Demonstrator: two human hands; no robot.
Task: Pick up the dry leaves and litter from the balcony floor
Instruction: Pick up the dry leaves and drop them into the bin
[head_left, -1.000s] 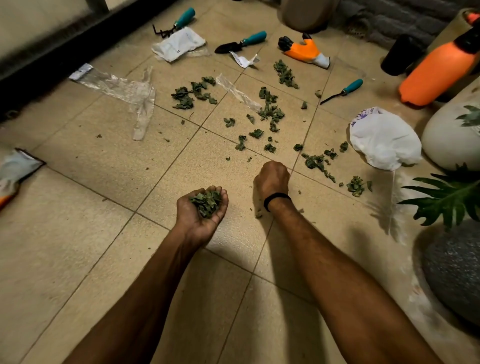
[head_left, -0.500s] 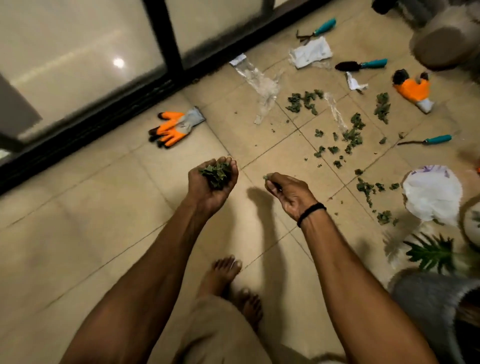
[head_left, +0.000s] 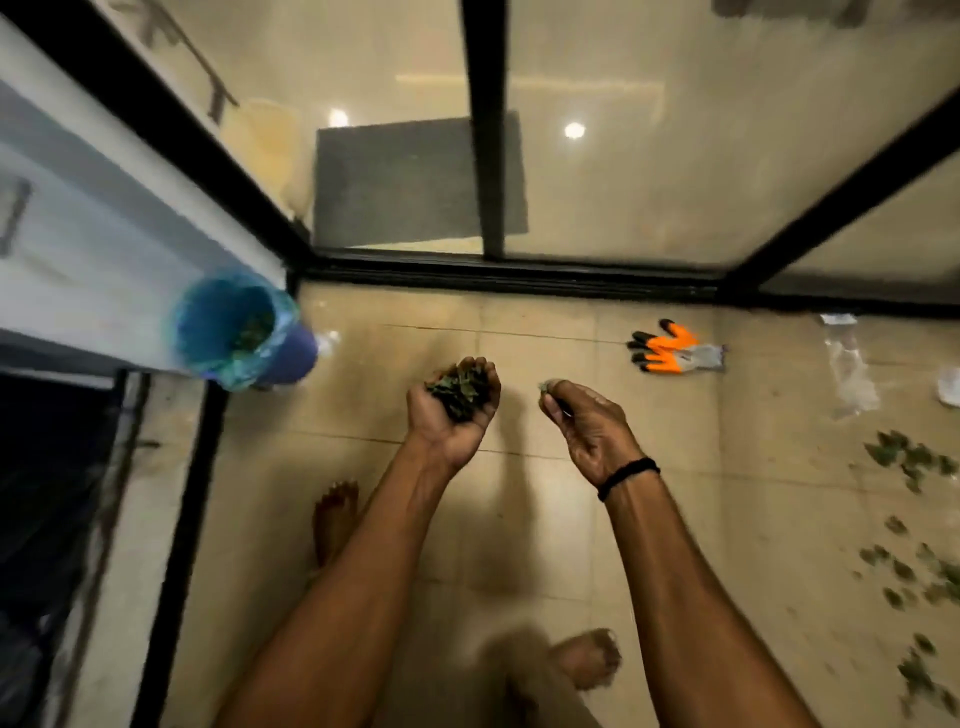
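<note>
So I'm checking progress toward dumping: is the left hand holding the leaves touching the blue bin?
Apart. The head view shows bare floor tile between the left hand, cupping the leaves, and the blue bin.

Bare forearms (head_left: 363, 571); a thin black band (head_left: 628, 470) rings the wrist of the right hand (head_left: 587, 431); bare feet (head_left: 335, 519), khaki trouser leg (head_left: 540, 691).

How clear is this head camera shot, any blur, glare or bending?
Head view: motion blur smears the blue-lined bin and the loose leaves at the right edge; the left hand, cupping dry leaves, and the right hand, pinching a leaf scrap, look sharper; two lamp reflections glare on the glass door; the wide lens splays the door frames.
</note>
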